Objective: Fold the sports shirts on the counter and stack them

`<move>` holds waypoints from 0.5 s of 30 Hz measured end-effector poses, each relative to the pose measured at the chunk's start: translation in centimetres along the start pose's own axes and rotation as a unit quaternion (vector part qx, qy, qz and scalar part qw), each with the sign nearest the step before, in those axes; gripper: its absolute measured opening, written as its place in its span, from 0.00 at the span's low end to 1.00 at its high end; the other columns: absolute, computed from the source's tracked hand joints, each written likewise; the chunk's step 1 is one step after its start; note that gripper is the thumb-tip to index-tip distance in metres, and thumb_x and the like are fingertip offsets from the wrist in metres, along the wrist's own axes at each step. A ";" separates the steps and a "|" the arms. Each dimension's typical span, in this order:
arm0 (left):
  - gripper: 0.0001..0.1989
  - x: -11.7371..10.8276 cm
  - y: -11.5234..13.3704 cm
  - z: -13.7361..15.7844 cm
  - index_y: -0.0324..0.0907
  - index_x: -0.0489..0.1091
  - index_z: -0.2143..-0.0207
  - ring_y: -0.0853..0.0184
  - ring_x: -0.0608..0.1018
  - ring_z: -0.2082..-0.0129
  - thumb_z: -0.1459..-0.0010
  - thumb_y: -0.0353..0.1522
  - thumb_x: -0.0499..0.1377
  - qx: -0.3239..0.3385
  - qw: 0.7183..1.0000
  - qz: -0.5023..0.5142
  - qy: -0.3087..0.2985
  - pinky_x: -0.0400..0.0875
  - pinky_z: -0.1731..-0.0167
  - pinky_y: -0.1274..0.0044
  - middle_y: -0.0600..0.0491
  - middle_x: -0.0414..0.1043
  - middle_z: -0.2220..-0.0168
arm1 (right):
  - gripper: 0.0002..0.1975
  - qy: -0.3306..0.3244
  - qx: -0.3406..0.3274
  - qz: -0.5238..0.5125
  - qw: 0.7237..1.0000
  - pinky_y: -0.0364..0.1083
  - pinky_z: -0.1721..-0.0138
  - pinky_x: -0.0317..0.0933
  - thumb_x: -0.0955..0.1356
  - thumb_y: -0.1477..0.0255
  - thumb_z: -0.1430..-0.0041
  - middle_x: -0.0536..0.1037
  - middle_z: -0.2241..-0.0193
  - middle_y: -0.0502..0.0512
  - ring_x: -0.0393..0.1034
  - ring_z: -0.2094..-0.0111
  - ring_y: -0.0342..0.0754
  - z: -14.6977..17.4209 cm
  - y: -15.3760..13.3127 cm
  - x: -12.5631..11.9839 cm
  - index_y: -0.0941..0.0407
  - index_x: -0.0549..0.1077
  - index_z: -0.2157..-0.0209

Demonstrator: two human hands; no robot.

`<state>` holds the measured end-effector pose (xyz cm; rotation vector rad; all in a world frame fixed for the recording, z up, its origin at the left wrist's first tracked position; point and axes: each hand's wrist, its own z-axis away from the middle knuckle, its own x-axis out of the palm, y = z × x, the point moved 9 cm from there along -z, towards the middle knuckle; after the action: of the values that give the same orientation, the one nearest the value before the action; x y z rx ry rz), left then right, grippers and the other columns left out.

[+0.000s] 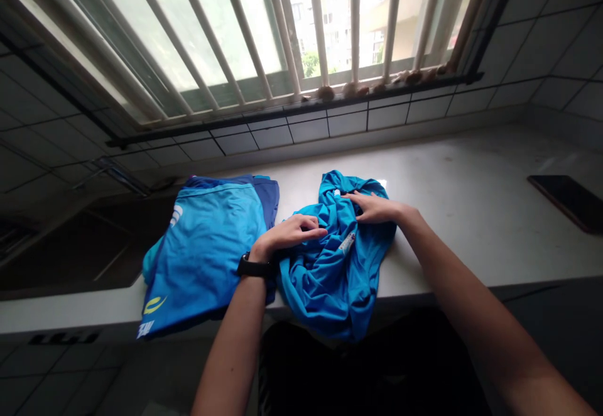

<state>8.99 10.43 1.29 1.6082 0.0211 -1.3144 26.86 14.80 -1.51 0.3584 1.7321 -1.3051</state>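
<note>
A crumpled blue shirt (330, 271) with a small white label lies on the counter in front of me, its lower end hanging over the front edge. My right hand (372, 207) rests on its upper right part, fingers stretched out and apart. On the shirt's left side is my left hand (296, 230), wearing a black wristband (254, 266). Its fingers are curled in and the thumb points right; whether cloth is between them is hidden. Left of that hand lies a flat stack of blue garments (207, 246), light and dark, with white and yellow prints.
The pale counter (461, 215) runs below a barred window (282, 26). A dark phone (568, 199) lies at the right. At the left is a dark sink (94, 234) with a metal faucet (120, 174). Several small brown lumps (325, 92) line the window sill.
</note>
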 end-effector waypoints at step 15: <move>0.14 -1.1 -1.0 -0.7 0.44 0.79 0.74 0.55 0.79 0.47 0.45 0.42 0.60 0.010 0.995 -0.041 0.087 0.71 0.42 0.69 0.47 0.79 0.47 | 0.20 0.024 0.194 0.177 0.965 0.52 0.46 0.66 0.63 0.63 0.30 0.75 0.44 0.69 0.71 0.44 0.61 1.3 0.0 -2.0 0.59 0.80 0.50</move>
<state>8.48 11.93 1.33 1.7518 0.1839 -1.2362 28.58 14.19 0.00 0.8888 1.3618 -1.3676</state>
